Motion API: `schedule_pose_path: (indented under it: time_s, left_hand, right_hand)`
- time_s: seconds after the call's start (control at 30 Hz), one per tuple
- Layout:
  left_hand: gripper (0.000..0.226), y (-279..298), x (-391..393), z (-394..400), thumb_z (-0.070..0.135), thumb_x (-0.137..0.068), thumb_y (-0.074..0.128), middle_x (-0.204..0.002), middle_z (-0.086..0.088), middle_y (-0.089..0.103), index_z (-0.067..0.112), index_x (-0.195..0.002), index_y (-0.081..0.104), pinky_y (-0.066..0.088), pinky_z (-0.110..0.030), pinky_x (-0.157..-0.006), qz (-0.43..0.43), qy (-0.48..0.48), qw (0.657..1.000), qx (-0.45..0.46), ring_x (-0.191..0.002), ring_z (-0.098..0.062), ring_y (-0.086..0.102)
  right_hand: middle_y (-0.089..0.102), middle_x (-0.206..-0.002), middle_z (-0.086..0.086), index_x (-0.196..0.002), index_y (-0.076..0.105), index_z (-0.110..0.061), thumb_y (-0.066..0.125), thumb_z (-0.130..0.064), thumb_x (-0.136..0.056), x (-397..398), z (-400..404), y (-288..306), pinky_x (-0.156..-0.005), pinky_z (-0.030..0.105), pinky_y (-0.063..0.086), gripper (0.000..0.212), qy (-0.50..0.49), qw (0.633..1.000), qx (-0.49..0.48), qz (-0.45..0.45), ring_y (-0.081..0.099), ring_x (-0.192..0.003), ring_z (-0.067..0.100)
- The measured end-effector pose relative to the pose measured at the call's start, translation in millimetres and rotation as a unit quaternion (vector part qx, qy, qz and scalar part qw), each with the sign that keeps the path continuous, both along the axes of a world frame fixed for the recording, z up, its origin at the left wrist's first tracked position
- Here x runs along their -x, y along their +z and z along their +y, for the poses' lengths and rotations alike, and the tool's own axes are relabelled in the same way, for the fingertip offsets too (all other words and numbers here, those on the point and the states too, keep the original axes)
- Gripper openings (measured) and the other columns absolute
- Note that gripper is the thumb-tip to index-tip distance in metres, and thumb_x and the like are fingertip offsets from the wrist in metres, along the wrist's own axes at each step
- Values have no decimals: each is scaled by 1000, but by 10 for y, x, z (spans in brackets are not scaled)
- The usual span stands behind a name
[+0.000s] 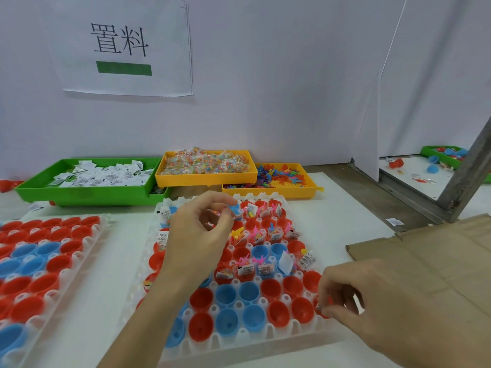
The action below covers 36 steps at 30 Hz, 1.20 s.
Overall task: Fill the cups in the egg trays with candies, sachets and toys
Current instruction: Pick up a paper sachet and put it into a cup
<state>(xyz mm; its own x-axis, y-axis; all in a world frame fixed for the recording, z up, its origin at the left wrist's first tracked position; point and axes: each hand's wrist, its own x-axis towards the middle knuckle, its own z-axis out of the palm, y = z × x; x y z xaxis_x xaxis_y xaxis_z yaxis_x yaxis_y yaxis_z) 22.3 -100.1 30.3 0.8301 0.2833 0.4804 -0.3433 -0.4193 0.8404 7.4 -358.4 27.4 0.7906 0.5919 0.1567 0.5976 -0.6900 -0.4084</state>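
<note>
Head view, L to R. Far L on the white surface (345,208): spare egg tray (87,251) w/ bare cups. Centre: working egg tray (279,338), far rows filled, near rows bare. Left hand (196,235) hovers over its far-L part, thumb and forefinger pinching a small blue toy (235,208) directly above the back-row cups. Right hand (372,301), nearer the bare front row, fingers curled at the tray's R edge, pinching something tiny; can't tell what.
</note>
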Motion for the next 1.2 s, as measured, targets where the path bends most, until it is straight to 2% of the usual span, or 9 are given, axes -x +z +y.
schedule_pose_path:
  time_s: [0.23, 0.37, 0.47, 0.53, 0.6, 0.73, 0.87, 1.0, 1.2]
  left_hand:
    - [20, -2, 2, 5, 5, -92, 61, -79, 0, 70, 21, -94, 73, 57, -43, -63, -2, 2, 1000, 1, -68, -21, 64]
    - [19, -10, -5, 11, 6, -91, 61, -80, 0, 70, 21, -94, 73, 57, -42, -62, -4, 4, 1000, 1, -68, -22, 64]
    - [19, -19, -13, 25, 6, -92, 61, -79, 0, 69, 21, -94, 73, 56, -34, -58, -10, 3, 1000, 0, -68, -20, 63]
    - [20, -13, -23, 47, 4, -92, 61, -76, 1, 67, 20, -92, 73, 52, -25, -55, -20, 7, 1000, 0, -66, -17, 62]
    - [24, 15, -33, 104, 0, -91, 60, -72, 1, 66, 20, -90, 72, 51, -22, -54, -36, 10, 999, 10, -66, -17, 62]
    - [32, 81, -57, 427, -1, -91, 58, -77, 8, 71, 27, -85, 71, 51, -26, -64, -57, 54, 996, 44, -75, -7, 64]
    - [29, 2, -87, 923, 10, -97, 51, -95, 10, 72, 31, -89, 69, 50, -33, -85, -27, 127, 989, 76, -94, -6, 64]
    - [29, -264, -154, 1241, 14, -104, 37, -113, -6, 67, 16, -105, 66, 47, -36, -89, 41, 154, 976, 146, -113, -27, 60]
    - [33, -558, -280, 1139, 21, -107, 33, -121, -8, 64, 11, -111, 63, 48, -31, -88, 83, 133, 970, 185, -110, -23, 62]
  right_hand:
    - [63, -81, -23, -63, 56, -46, 81, -18, -77, -29, -20, -52, -61, 11, 40, 40, -8, 1000, 14, 12, 58, -76, 9]
    - [63, -85, -19, -84, 61, -43, 84, -24, -75, -20, -16, -1, -60, 13, 40, 31, -14, 1000, 7, 27, 58, -76, 13]
    - [62, -89, -21, -94, 59, -48, 85, -43, -70, -18, -71, 69, -59, 13, 41, 36, -28, 999, -6, 31, 60, -74, 13]
    - [64, -88, -24, -95, 59, -54, 71, -68, -67, -33, -111, 137, -58, 14, 43, 34, -42, 999, 8, -12, 62, -75, 7]
    - [66, -85, -23, -98, 60, -54, 60, -76, -72, -95, -111, 213, -56, 14, 43, 34, -53, 998, -13, -34, 62, -74, 4]
    - [69, -86, -21, -91, 70, -43, 67, -43, -85, -491, -36, 225, -63, 17, 48, 7, -80, 986, -142, -22, 64, -83, 4]
    - [73, -94, -11, -100, 71, -27, 51, -12, -101, -1118, 39, 96, -70, 21, 48, 25, -129, 970, -205, 17, 68, -86, 5]
    - [71, -105, 2, -110, 68, -18, 39, -8, -105, -1624, 164, -134, -70, 22, 46, 31, -182, 960, -205, 60, 68, -93, 17]
    - [71, -102, 4, -111, 70, -15, 45, -10, -103, -2007, 465, -285, -74, 24, 49, 27, -216, 946, -242, -8, 66, -92, 18]
